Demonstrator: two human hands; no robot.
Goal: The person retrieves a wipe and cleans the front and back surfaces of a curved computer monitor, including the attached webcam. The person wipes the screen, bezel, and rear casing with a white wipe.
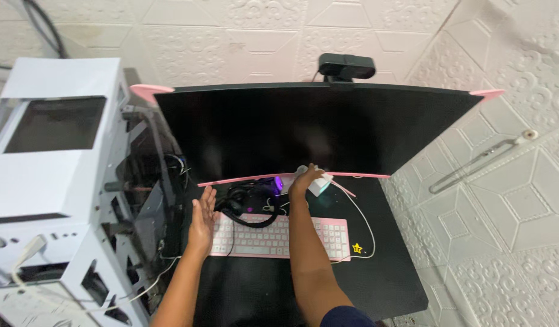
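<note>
White embossed wall panels behind, cramped black desk (388, 284): right hand (306, 177) clamped on a white cloth (318, 181), left hand (203, 218) open over the pink keyboard (279, 239), so I'd guess a snagged white cable (361, 212) could yank something.

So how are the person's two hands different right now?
The right hand reaches far forward to the monitor's bottom edge and grips a small white thing. The left hand holds nothing; it is open, fingers spread, by the left end of the pink keyboard. Both are over the black desk.
</note>
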